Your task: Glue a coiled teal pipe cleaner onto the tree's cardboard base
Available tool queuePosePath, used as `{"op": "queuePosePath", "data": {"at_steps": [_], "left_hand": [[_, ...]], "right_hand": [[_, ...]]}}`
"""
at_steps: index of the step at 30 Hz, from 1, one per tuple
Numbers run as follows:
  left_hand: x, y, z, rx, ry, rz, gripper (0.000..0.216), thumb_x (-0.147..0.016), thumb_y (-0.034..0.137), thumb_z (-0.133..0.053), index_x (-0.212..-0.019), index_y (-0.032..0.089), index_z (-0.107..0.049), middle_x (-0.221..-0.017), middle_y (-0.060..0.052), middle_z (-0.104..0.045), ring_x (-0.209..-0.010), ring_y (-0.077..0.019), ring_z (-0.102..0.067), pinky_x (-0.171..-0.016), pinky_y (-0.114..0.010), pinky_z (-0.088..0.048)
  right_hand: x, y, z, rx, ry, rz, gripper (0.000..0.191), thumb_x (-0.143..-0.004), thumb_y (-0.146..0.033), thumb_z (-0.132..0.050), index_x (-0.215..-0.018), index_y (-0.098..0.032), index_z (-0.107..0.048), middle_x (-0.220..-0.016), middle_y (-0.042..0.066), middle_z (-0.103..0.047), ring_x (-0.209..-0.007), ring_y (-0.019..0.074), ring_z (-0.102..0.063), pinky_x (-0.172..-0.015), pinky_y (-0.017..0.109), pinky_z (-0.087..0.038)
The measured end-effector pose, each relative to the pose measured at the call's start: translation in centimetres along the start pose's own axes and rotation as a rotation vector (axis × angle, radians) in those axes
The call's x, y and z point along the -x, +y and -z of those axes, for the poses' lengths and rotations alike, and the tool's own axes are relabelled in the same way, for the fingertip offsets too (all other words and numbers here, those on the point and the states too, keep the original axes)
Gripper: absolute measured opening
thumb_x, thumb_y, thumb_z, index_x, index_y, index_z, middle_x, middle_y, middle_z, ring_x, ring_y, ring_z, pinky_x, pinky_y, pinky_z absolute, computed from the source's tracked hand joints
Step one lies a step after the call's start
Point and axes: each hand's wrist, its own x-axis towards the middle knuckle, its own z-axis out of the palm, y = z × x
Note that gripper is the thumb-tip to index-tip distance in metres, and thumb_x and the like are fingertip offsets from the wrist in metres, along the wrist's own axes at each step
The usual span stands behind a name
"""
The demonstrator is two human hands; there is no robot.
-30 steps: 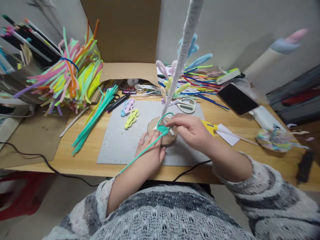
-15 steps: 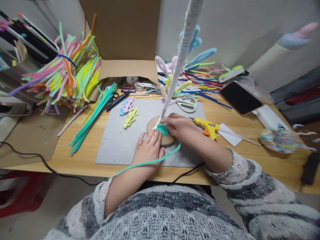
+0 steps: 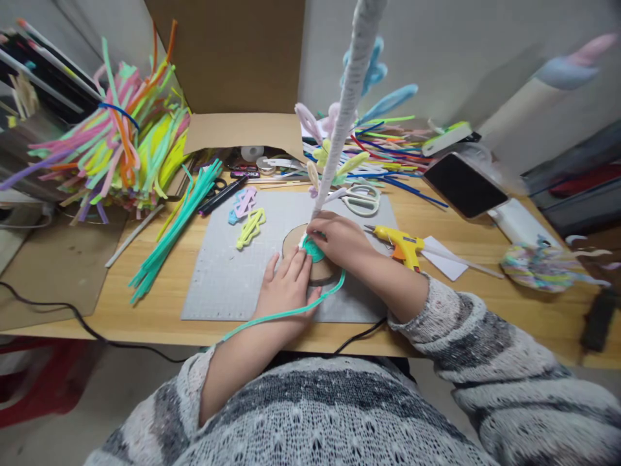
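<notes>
A round cardboard disc (image 3: pixel 324 272) lies on the grey cutting mat (image 3: pixel 223 278). A tall white fuzzy stem (image 3: pixel 339 123) rises from the disc toward the camera. A teal pipe cleaner (image 3: pixel 291 312) is coiled at the stem's foot, and its long tail curves off across my left wrist. My left hand (image 3: pixel 286 288) lies flat with its fingers stretched out, pressing on the disc. My right hand (image 3: pixel 339 239) is closed in a pinch on the teal pipe cleaner at the coil.
A yellow glue gun (image 3: pixel 400 243) lies just right of my right hand, white scissors (image 3: pixel 361 197) behind the disc. A bundle of teal pipe cleaners (image 3: pixel 174 226) and a big multicoloured pile (image 3: pixel 116 149) sit left. A phone (image 3: pixel 463 184), a cardboard box (image 3: pixel 233 71) and a black cable (image 3: pixel 87 327) are around.
My right hand has carried the teal pipe cleaner round the stem's foot, and the loop above the disc is gone. The tail now curves right of my left hand. The left hand stayed.
</notes>
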Motion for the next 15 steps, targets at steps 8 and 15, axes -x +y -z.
{"op": "queuePosePath", "data": {"at_steps": [8, 15], "left_hand": [[-0.4, 0.3, 1.9, 0.017, -0.093, -0.027, 0.062, -0.085, 0.044, -0.047, -0.137, 0.01, -0.045, -0.148, -0.013, -0.042, -0.14, -0.0267, -0.032, -0.117, -0.05, -0.015], [-1.0, 0.2, 2.5, 0.037, -0.062, -0.063, 0.053, -0.084, 0.046, -0.05, -0.125, 0.013, -0.054, -0.135, -0.014, -0.054, -0.132, -0.0274, -0.041, -0.118, -0.049, -0.012]], "right_hand": [[0.1, -0.1, 0.1, -0.019, -0.109, 0.033, 0.028, -0.088, -0.019, -0.043, -0.095, -0.02, -0.07, -0.111, 0.007, -0.066, -0.097, 0.0186, -0.058, -0.081, 0.027, -0.041], [0.7, 0.4, 0.9, -0.053, -0.191, 0.007, 0.025, -0.086, -0.021, -0.048, -0.101, -0.023, -0.068, -0.105, 0.006, -0.067, -0.092, 0.0186, -0.059, -0.076, 0.026, -0.042]]}}
